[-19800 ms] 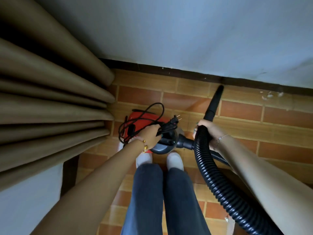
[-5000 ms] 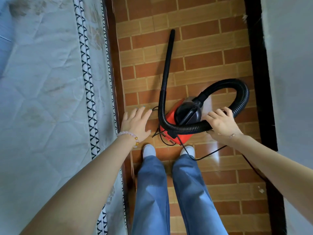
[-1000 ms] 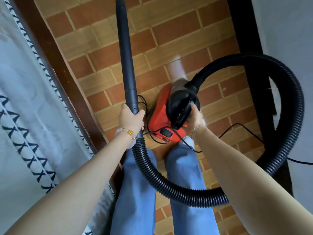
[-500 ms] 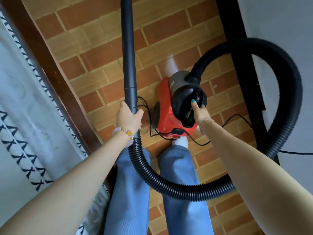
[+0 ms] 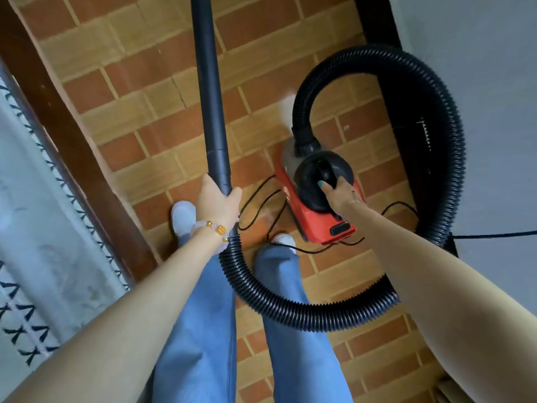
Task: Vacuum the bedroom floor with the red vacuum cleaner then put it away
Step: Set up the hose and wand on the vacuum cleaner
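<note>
Legs: two, in blue jeans (image 5: 200,338), with two pale shoes on the floor; the left shoe (image 5: 182,214) sits just beside the bed frame.
Arms: two bare forearms; a beaded bracelet (image 5: 213,228) on the left wrist, a thin chain on the right.
Left hand (image 5: 218,202): clenched around the black wand (image 5: 209,91) at its lower end, where the ribbed hose (image 5: 308,314) joins it.
Right hand (image 5: 338,191): fingers closed on the black top handle of the red vacuum cleaner (image 5: 315,205).
Vacuum: one, on the brick-pattern floor (image 5: 139,82), ahead of the right shoe and near the wall.
Hose: one loop, running from the wand across the legs, up the right side and down into the vacuum's front.
Cord: one black power cord (image 5: 261,205), looped on the floor between the left hand and the vacuum.
Change: half a second ago the vacuum lay closer to the middle; it now sits further right, and the right hand has slid from the handle's edge into a full grip.
Edges: dark wooden bed frame (image 5: 58,135) and patterned mattress on the left, black skirting and grey wall (image 5: 479,53) on the right.
Room: a narrow floor strip, open ahead along the wand.
</note>
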The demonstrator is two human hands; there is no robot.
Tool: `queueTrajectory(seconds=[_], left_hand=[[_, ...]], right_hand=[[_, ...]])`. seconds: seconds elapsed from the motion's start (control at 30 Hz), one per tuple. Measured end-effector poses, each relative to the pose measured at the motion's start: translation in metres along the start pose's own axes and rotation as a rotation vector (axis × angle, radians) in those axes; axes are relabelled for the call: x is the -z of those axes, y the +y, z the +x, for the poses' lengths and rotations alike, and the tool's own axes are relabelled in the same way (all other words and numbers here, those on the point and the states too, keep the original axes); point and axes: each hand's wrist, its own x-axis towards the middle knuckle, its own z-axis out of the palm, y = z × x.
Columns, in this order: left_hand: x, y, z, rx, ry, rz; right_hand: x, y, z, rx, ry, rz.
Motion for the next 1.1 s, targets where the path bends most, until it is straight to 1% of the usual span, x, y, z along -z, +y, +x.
queueTrajectory(seconds=[0.2,0.37,0.47,0.6,0.87,1.1], left_hand=[[-0.039,-0.009,-0.028,-0.013,-0.032,0.029],[-0.054,-0.008,-0.039,-0.028,-0.047,0.066],[-0.062,-0.008,-0.044,-0.032,-0.06,0.081],[-0.069,-0.007,-0.047,-0.054,-0.071,0.111],[-0.061,-0.007,-0.035,-0.053,-0.048,0.08],[-0.066,0.001,-0.027,-0.062,-0.065,0.035]], right_hand=[[-0.009,0.072,-0.002,-0.07,-0.059,-0.004],[-0.008,0.117,-0.008,-0.156,0.01,0.062],[-0.005,0.131,-0.009,-0.189,0.04,0.156],[-0.003,0.132,-0.006,-0.211,0.042,0.22],[0.009,0.121,0.009,-0.155,0.104,0.117],[0.024,0.103,0.026,-0.134,0.14,0.103]])
